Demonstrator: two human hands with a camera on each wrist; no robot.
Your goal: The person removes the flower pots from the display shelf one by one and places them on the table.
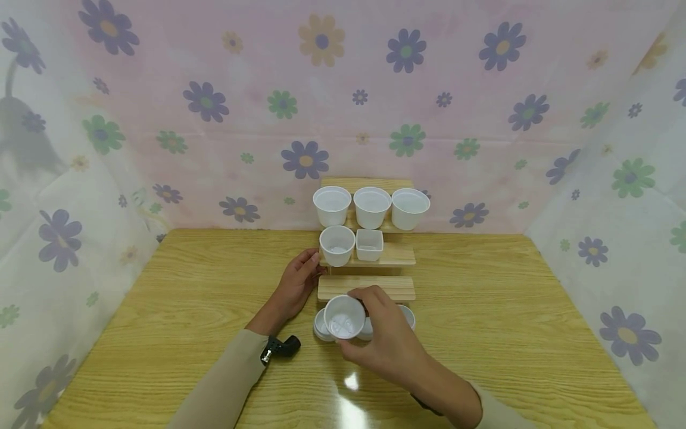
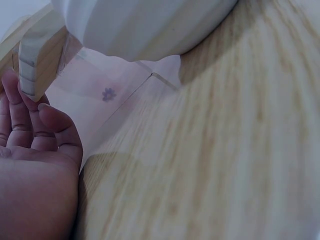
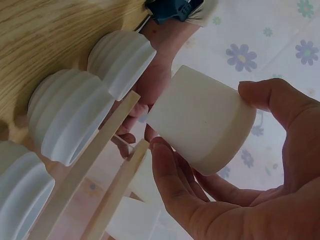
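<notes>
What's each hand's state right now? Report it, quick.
Left hand: closed, gripping the left end of the pale wooden tiered stand.
Right hand: closed, holding a smooth-sided white round cup.

leftmost front bowl: partly hidden behind raised cup | nearest bowl: cut by right wrist view's left edge

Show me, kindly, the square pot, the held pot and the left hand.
Square pot (image 1: 370, 242), head view: its inside.
Held pot (image 3: 202, 120), right wrist view: its side wall.
Left hand (image 2: 39, 170), left wrist view: its palm.
</notes>
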